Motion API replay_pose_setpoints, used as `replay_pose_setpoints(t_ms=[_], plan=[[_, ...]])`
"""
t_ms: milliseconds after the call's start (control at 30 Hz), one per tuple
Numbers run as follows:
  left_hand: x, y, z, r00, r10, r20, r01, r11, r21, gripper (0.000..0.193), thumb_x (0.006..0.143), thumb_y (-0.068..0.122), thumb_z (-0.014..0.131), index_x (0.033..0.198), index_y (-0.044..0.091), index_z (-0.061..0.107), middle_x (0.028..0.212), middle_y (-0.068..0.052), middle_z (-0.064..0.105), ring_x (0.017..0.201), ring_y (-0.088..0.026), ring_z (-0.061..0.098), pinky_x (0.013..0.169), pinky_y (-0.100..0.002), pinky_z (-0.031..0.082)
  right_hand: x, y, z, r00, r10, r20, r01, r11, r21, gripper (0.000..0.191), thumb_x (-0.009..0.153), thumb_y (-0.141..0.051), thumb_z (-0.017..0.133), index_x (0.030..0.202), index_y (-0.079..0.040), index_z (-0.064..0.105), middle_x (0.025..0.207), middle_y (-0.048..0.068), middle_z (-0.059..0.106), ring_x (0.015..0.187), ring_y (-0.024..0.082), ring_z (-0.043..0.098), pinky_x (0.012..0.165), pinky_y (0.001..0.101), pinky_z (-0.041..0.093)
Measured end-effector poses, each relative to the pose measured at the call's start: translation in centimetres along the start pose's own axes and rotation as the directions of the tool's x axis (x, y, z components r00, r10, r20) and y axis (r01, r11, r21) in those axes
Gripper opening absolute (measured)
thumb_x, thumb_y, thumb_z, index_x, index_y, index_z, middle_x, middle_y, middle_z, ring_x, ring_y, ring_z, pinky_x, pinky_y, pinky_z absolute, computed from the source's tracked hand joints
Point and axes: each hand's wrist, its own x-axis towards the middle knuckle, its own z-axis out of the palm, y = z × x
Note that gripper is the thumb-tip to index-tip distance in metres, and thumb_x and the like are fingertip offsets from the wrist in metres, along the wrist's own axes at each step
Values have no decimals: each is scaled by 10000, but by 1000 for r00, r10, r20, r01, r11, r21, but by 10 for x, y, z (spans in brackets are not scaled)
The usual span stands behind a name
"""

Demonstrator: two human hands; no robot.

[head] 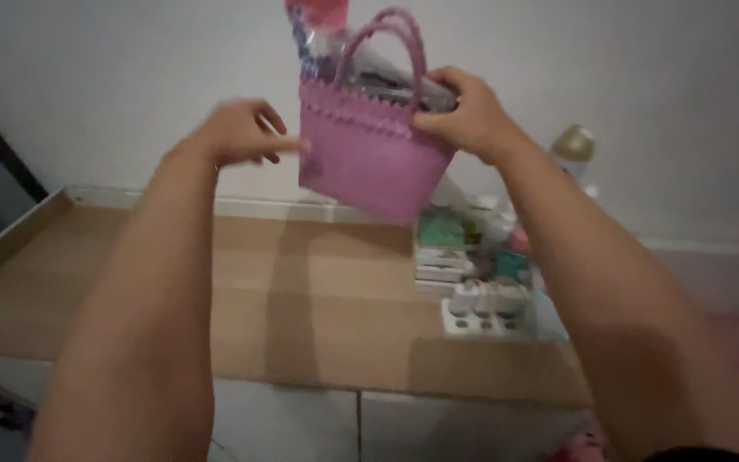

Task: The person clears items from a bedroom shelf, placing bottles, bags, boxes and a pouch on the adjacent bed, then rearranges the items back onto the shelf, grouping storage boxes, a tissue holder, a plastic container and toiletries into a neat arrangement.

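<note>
My two bare forearms fill the foreground, reaching up. My right hand [464, 111] has its grip closed on the rim of a small pink woven basket bag [368, 158], held high against the pale wall. My left hand [241, 133], fingers loosely curled, touches its left edge. I'd support its base. Below lies flat brown cardboard [301, 291] with blurred small boxes [472, 274].
</note>
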Motion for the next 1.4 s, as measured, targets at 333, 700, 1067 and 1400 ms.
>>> replay_pose_setpoints(t_ms=[333, 700, 1067, 1400], plan=[[1, -107, 170, 974, -76, 213, 194, 769, -610, 1165, 507, 253, 965, 1522, 134, 406, 1377, -89, 635, 1236, -266, 634, 886, -442, 622, -40, 98, 85, 963, 140, 232, -155, 987, 48, 716, 651, -219, 828, 1324, -72, 634, 1151, 75, 713, 1009, 158, 671, 902, 321, 554], [14, -129, 221, 990, 109, 88, -25, 754, -657, 1148, 553, 169, 981, 1526, 83, 377, 1417, -81, 606, 1284, -204, 586, 1074, -372, 519, -51, 141, 85, 949, 148, 278, -151, 988, -11, 763, 683, -209, 837, 1387, -60, 585, 1225, 114, 720, 1087, 177, 687, 973, 324, 546], [8, -139, 238, 982, -4, 188, 122, 775, -620, 1222, 541, 174, 966, 1558, 97, 293, 1445, -95, 574, 1306, -218, 571, 1073, -388, 525, -44, 157, 84, 872, 186, 453, -128, 979, -157, 1058, 667, -279, 884, 1581, -108, 380, 1504, 187, 503, 1356, 287, 516, 1130, 381, 421], [10, -157, 240, 980, 48, 191, 15, 948, -317, 1216, 588, 313, 967, 1508, 62, 213, 1411, -151, 495, 1293, -273, 511, 1078, -428, 442, -77, 112, 53, 942, 188, 277, -121, 963, -241, 1150, 669, -371, 934, 1619, -170, 318, 1519, 183, 445, 1394, 342, 443, 1133, 451, 384]])
